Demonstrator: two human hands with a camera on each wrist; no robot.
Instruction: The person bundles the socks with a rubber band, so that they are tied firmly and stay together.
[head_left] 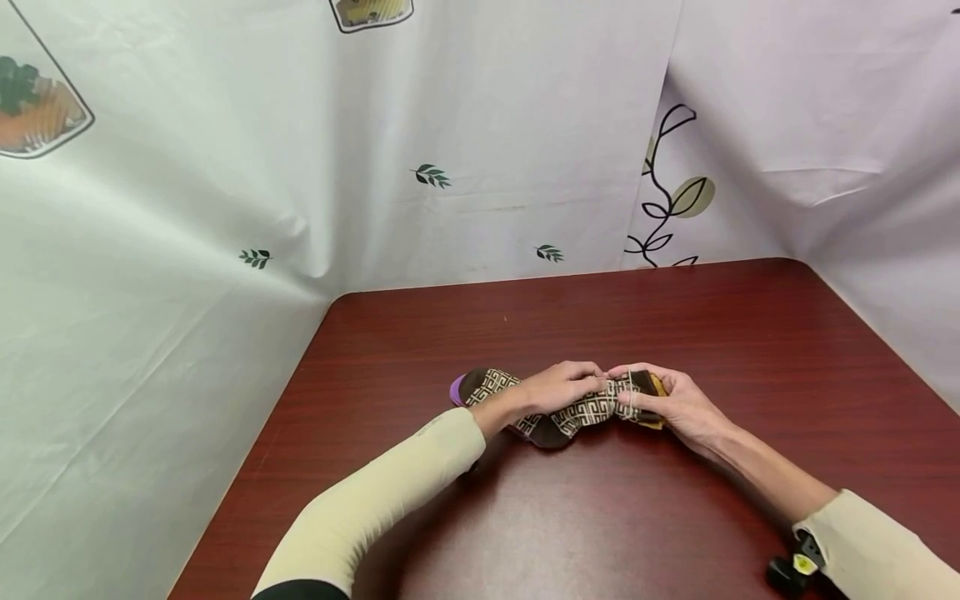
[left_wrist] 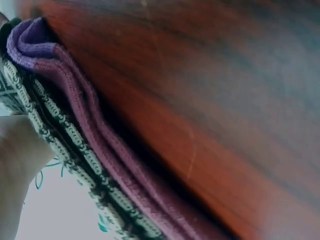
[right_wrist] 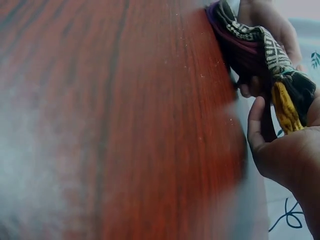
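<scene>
A bundle of patterned socks lies on the table, dark brown and cream with a purple toe end at the left. In the left wrist view, purple and mauve layers of socks lie beside the patterned ones. A thin pale band crosses the bundle near its cuffs. My left hand grips the middle of the bundle from above. At the cuff end, where yellow fabric shows, my right hand holds the socks between thumb and fingers. The fingertips of both hands are close together.
The dark red wooden table extends around the socks. White printed sheeting hangs behind it and along both sides. A black strap device sits at my right wrist.
</scene>
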